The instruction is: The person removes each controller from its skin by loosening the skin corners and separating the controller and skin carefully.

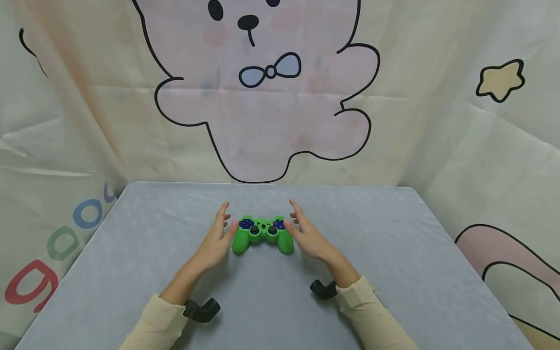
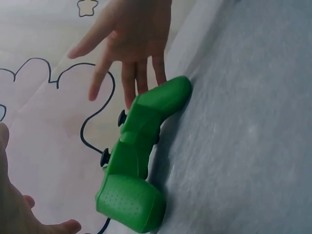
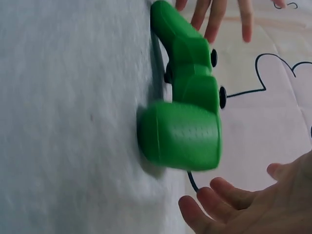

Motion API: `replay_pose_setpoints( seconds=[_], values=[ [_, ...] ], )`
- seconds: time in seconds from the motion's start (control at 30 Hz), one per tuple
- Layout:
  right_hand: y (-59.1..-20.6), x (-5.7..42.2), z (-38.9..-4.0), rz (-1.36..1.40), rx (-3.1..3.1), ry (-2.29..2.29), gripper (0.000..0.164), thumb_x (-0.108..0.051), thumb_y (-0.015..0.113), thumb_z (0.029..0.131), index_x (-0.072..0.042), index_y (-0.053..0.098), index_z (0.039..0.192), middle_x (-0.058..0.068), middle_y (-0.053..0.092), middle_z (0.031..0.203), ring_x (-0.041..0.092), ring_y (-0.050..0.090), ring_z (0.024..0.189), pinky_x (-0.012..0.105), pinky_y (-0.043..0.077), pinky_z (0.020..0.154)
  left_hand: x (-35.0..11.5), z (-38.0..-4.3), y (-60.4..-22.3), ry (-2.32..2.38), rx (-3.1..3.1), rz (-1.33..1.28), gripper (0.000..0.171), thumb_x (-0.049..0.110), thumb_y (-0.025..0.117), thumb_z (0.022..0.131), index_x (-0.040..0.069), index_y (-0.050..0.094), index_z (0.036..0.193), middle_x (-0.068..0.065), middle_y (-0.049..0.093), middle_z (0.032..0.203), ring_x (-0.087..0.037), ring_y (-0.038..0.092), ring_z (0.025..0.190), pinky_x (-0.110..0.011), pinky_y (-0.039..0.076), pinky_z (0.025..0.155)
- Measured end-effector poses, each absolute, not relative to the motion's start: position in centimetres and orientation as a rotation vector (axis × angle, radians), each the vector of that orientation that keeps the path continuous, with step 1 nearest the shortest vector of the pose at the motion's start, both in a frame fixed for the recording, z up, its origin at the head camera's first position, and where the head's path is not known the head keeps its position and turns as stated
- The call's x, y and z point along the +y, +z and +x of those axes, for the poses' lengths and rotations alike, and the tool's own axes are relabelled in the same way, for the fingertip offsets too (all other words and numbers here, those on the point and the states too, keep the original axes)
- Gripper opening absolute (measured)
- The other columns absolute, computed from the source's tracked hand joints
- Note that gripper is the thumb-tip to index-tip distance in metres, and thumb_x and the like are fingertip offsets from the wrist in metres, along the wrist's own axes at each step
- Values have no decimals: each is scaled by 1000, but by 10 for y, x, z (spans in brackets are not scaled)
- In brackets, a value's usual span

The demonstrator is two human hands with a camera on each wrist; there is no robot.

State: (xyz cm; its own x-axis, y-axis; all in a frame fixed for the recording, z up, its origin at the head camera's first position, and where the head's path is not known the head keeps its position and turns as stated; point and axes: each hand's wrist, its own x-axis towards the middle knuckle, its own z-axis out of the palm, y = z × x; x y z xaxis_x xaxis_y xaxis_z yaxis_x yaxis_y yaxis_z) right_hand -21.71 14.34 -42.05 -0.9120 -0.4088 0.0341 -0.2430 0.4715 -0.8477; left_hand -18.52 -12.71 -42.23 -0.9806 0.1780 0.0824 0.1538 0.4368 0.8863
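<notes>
A green game controller [image 1: 263, 230] with dark blue button areas and two black thumbsticks lies on the table, its grips pointing toward me. At its left side is my left hand [image 1: 215, 241], fingers spread and pointing forward, the thumb right at the controller's edge. My right hand [image 1: 309, 239] mirrors it on the other side, with its thumb close to the right edge. From the left wrist, the controller [image 2: 134, 146] appears between the left fingers [image 2: 17, 212] and the facing right palm [image 2: 139, 34]. In the right wrist view, the right hand's fingers [image 3: 219, 207] are relaxed and hold nothing.
The table [image 1: 372, 218] has a pale blue-grey cloth top. Behind it hangs a cream curtain [image 1: 415, 73] with a cartoon bear print, and more printed fabric borders both sides. Black wrist mounts [image 1: 202, 311] sit at both sleeve cuffs, over the tabletop.
</notes>
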Motion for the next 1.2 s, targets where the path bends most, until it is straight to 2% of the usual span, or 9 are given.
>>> replay_pose_setpoints(
  seconds=[0.17,0.4,0.47,0.53,0.63,0.73,0.87,0.93,1.2],
  values=[
    [-425,135,-215,-425,2453,-1513,62,-40,34,111,-21,7,164,28,39,155,43,43,142,63,35,114,-125,-184,-421,1702,2416,201,68,51,25,110,20,-5,163,-29,25,160,-49,33,146,-67,29,117],
    [-431,133,-213,-310,2449,-1494,68,-45,41,109,-18,10,163,25,51,147,37,50,137,60,41,110,-124,-183,-425,1717,2352,153,66,41,32,111,21,-4,163,-30,24,162,-48,30,149,-63,33,117],
    [-432,132,-213,-291,2467,-1468,69,-44,44,108,-16,12,163,22,59,137,30,58,126,54,47,103,-125,-184,-427,1689,2360,149,68,39,35,111,21,-3,163,-32,24,162,-48,26,151,-64,30,118],
    [-432,132,-214,-275,2462,-1459,70,-42,47,107,-15,13,163,14,66,110,22,63,99,43,51,86,-125,-186,-429,1656,2369,140,70,41,39,110,22,-2,163,-32,25,161,-47,25,152,-65,26,119],
    [-434,131,-214,-270,2439,-1456,70,-37,49,107,-15,13,163,4,53,80,15,46,69,31,40,64,-125,-188,-433,1642,2367,149,75,40,46,108,21,-1,163,-33,26,161,-45,25,152,-66,24,119],
    [-437,130,-214,-276,2406,-1501,69,-32,51,107,-16,13,162,8,61,89,16,53,74,30,42,67,-124,-188,-436,1702,2352,160,78,30,55,106,19,4,163,-35,29,159,-46,30,149,-65,28,118],
    [-437,131,-213,-308,2369,-1597,70,-20,54,105,-22,14,162,23,59,135,27,62,112,35,49,86,-123,-187,-437,1772,2382,154,80,14,62,101,19,11,163,-35,35,155,-49,42,142,-61,40,112],
    [-436,131,-212,-339,2335,-1671,71,-12,53,105,-25,13,162,26,55,138,29,61,114,34,50,86,-123,-186,-436,1803,2401,146,81,9,63,100,23,15,163,-33,39,154,-48,48,138,-58,45,109],
    [-417,135,-210,-580,2117,-1983,80,1,48,103,-29,4,162,29,47,143,8,61,108,21,51,86,-127,-182,-415,2033,2305,296,88,4,65,97,35,14,162,-20,48,152,-28,55,128,-26,54,90]
  ],
)
